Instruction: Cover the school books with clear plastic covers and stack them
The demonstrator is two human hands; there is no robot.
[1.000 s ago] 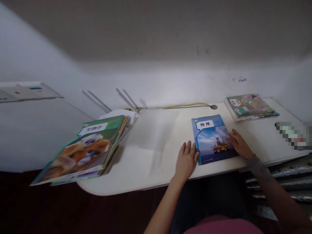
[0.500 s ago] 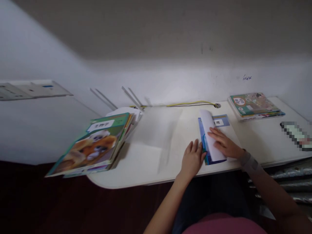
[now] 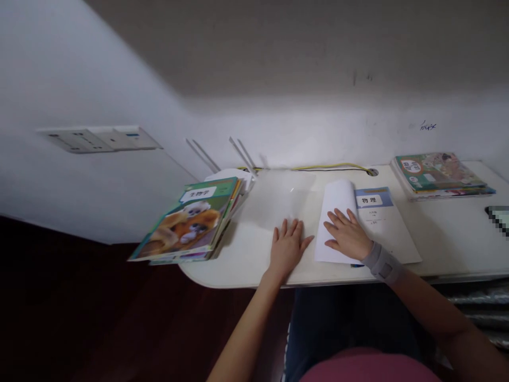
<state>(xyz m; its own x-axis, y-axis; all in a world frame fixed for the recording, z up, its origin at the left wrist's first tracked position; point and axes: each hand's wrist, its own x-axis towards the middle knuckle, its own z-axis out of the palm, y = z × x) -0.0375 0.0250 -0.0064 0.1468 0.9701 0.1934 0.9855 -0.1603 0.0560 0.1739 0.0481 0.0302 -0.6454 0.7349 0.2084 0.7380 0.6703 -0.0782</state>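
Note:
A physics textbook (image 3: 384, 228) lies open on the white desk, its white inner cover page (image 3: 324, 249) turned out to the left. My right hand (image 3: 348, 236) rests on that white page with the fingers spread and holds nothing. To the left, my left hand (image 3: 286, 249) lies flat, fingers apart, at the near edge of a clear plastic sheet (image 3: 278, 196). Between the two hands, the book's left edge meets the desk. A grey band circles my right wrist.
A stack of books topped by a biology textbook (image 3: 194, 220) overhangs the desk (image 3: 246, 265) at its left end. Another stack of books (image 3: 441, 172) sits at the back right. Router antennas (image 3: 242, 154) and a yellow cable (image 3: 334, 166) run along the wall. A pixelated phone (image 3: 500, 218) lies far right.
The textbook's cover has gone from curled upright to flattened leftward under my right hand. My left hand has moved left from the book's edge to the plastic sheet. The view has turned left.

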